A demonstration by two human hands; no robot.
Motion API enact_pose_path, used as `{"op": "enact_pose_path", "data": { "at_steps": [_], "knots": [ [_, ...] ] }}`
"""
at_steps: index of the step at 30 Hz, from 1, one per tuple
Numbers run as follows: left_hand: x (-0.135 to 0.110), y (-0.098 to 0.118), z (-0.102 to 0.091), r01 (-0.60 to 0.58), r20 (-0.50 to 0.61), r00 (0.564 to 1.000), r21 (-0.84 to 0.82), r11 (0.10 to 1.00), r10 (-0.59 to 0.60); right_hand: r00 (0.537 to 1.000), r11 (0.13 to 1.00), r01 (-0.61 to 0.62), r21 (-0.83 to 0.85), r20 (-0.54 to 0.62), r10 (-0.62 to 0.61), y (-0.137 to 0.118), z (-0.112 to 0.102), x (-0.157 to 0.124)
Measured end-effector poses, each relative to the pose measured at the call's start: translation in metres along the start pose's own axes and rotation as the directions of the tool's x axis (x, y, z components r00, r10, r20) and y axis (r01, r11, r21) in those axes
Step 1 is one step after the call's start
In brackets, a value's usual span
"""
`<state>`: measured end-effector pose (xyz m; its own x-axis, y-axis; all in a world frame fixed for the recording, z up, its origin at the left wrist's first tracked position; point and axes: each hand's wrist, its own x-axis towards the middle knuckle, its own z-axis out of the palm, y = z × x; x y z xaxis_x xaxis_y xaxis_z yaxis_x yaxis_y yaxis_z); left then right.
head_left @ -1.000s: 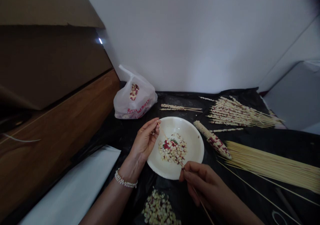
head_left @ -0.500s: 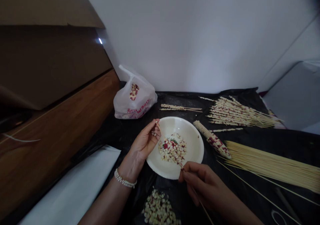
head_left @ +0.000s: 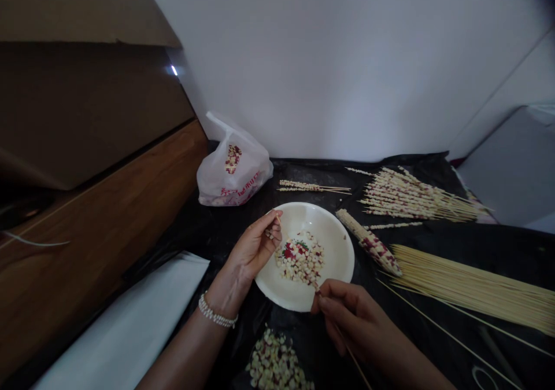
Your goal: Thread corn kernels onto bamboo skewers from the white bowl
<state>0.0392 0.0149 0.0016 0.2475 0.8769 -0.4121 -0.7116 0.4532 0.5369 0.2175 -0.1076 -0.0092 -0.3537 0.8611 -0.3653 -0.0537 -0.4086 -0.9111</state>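
My left hand (head_left: 259, 241) is over the left rim of a white bowl (head_left: 340, 262). Its thumb and index finger pinch a corn kernel, and more kernels (head_left: 269, 234) show against its curled fingers. A thin pale stick end lies at those fingertips. My right hand (head_left: 347, 309), at the bowl's near right rim, grips a thin bamboo skewer (head_left: 359, 370) that slants down toward the bottom edge. Whether this skewer runs unbroken to the left fingertips is hard to make out over the kernels. Pale and dark red corn kernels (head_left: 307, 265) lie in the bowl.
Right of the bowl lie a partly stripped corn cob (head_left: 375, 248), bare skewers (head_left: 472, 286) and a pile of kernel-threaded skewers (head_left: 403, 196). Behind are a few threaded skewers (head_left: 299, 186) and a plastic bag (head_left: 234, 173). Loose kernels (head_left: 277, 364) lie in front on black sheeting.
My left hand has shifted slightly right and its fingers have turned a little around the kernel. My right hand has barely moved.
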Motion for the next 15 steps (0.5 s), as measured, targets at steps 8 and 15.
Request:
{"op": "enact_pose_path", "data": {
  "at_steps": [8,15],
  "knots": [
    [-0.003,-0.015,0.003,-0.015,0.019,1.000,0.152,0.988,0.012,0.999,0.999,0.016,-0.038,-0.042,-0.017,-0.001,-0.002,0.004],
    [-0.006,-0.027,0.003,-0.004,0.047,0.999,0.223,0.975,-0.006,0.997,0.997,0.061,-0.057,-0.045,-0.063,-0.002,-0.005,0.005]
  ]
}}
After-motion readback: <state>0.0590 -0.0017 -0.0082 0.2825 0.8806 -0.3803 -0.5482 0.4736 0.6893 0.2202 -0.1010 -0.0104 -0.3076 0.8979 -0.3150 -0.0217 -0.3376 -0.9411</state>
